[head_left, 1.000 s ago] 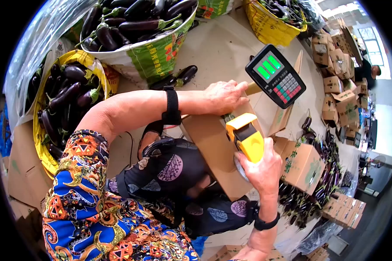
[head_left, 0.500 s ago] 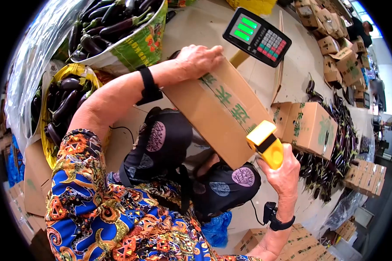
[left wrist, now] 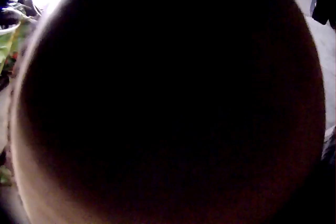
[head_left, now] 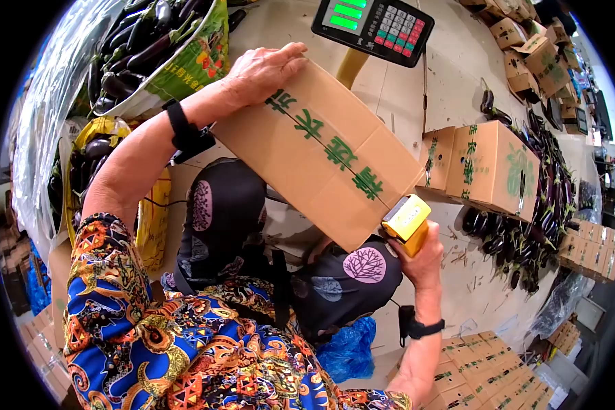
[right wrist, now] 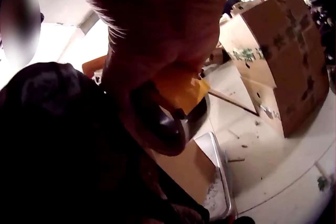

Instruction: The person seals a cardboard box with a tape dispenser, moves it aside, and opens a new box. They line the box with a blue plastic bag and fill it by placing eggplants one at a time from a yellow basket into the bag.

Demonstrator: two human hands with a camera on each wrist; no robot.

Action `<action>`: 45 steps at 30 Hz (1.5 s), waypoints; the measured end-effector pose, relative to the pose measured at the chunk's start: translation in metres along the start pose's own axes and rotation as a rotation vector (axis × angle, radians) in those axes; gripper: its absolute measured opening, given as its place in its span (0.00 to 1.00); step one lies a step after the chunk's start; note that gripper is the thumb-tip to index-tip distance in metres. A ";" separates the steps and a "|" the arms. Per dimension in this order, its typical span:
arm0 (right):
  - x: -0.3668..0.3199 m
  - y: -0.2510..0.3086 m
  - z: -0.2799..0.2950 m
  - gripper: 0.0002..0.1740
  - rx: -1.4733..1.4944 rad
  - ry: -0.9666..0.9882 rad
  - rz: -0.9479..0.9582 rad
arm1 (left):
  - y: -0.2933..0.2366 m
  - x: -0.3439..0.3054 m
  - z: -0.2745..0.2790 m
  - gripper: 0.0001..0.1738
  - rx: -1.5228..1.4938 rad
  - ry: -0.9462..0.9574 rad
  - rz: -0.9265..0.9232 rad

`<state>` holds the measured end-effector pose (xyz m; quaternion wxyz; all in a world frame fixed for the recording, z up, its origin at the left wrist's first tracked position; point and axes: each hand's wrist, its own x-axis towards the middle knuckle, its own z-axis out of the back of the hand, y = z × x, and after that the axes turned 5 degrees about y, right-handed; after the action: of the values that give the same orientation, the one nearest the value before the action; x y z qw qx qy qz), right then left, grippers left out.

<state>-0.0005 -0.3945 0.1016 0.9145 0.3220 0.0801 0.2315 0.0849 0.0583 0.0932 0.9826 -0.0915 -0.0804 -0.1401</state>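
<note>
A closed cardboard box with green printed characters lies tilted in front of the person's knees. My left hand holds its upper left end, fingers bent over the edge and thumb hidden. At the box's lower right end, my right hand grips a yellow tape dispenser, its head right at the corner. In the right wrist view the dispenser shows partly behind the dark hand, with a roll of tape below it. The left wrist view is mostly filled by a dark close surface.
A scale display with green digits stands beyond the box. A metal scale platform shows under the box. Sacks of eggplants stand left; a printed box and a pile of eggplants lie right. Stacked boxes are at lower right.
The box has been turned so its printed face shows. My left hand has moved up and left with its end; the tape dispenser has gone from the box's face to its right corner.
</note>
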 end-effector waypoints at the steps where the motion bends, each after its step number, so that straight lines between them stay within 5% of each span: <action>1: -0.003 -0.012 -0.013 0.37 0.062 -0.027 0.016 | -0.005 0.002 0.003 0.20 -0.077 0.000 0.041; 6: -0.019 -0.065 -0.062 0.39 -0.012 -0.096 0.073 | -0.001 0.002 0.001 0.22 -0.167 -0.057 0.007; 11: -0.070 -0.101 -0.072 0.35 -0.102 0.047 -0.237 | 0.009 0.001 0.000 0.20 -0.076 -0.046 -0.072; 13: -0.070 -0.085 -0.061 0.34 -0.193 0.112 -0.270 | 0.019 0.000 -0.007 0.19 0.094 -0.067 -0.207; 16: -0.039 -0.033 -0.026 0.32 -0.453 0.296 -0.356 | 0.012 0.001 -0.006 0.17 0.030 -0.042 -0.112; 19: 0.000 -0.005 -0.012 0.17 -0.458 0.325 -0.307 | 0.010 0.006 -0.005 0.17 0.022 -0.038 -0.085; 21: 0.020 -0.041 -0.049 0.13 -0.515 0.225 0.032 | 0.010 -0.004 -0.012 0.17 0.079 -0.041 -0.138; 23: 0.051 -0.012 -0.041 0.13 -1.074 0.320 0.272 | 0.014 -0.002 -0.010 0.16 0.206 -0.082 -0.243; 24: 0.057 -0.007 -0.040 0.11 -1.076 0.270 0.319 | 0.001 -0.002 -0.003 0.15 0.007 -0.051 -0.093; 25: 0.057 0.005 -0.034 0.10 -1.074 0.222 0.355 | 0.004 0.002 0.000 0.15 0.103 -0.047 -0.187; 26: 0.046 0.015 -0.015 0.08 -1.468 0.142 0.552 | 0.001 0.002 -0.003 0.15 -0.077 -0.038 -0.030; 27: 0.040 0.022 -0.013 0.07 -1.324 0.182 0.483 | -0.010 0.003 0.003 0.15 -0.258 -0.023 0.130; 29: 0.032 0.038 0.004 0.10 -1.309 0.046 0.505 | -0.007 0.005 0.005 0.15 -0.131 -0.003 0.036; 31: 0.048 0.024 -0.012 0.13 -1.056 0.421 0.235 | 0.004 0.001 -0.001 0.16 -0.046 0.010 -0.102; 33: 0.084 0.020 -0.027 0.17 -0.855 0.871 -0.182 | 0.004 0.001 -0.006 0.17 -0.138 0.022 0.013; 35: 0.067 -0.010 -0.079 0.14 -1.294 0.661 0.143 | 0.012 -0.003 -0.014 0.18 -0.065 -0.076 -0.122; 36: 0.066 -0.035 -0.093 0.15 -1.142 0.599 0.166 | 0.016 0.002 -0.014 0.18 -0.020 -0.122 -0.206; 37: 0.076 -0.026 -0.083 0.17 -0.951 0.710 -0.019 | -0.001 0.004 -0.005 0.21 -0.245 -0.103 0.051; 39: 0.082 -0.028 -0.064 0.22 -0.740 0.871 -0.267 | -0.009 0.001 0.001 0.21 -0.307 -0.009 0.261; 41: 0.059 -0.071 -0.063 0.33 -0.516 0.641 -0.405 | -0.023 0.005 0.019 0.22 -0.527 0.123 0.393; 45: 0.014 -0.170 -0.083 0.42 0.033 0.440 -0.678 | -0.015 0.006 0.006 0.22 -0.467 -0.001 0.276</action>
<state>0.0505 -0.4583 -0.0699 0.8948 0.2346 0.3793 -0.0210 0.0858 0.0436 0.1021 0.9446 -0.3258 -0.0333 -0.0195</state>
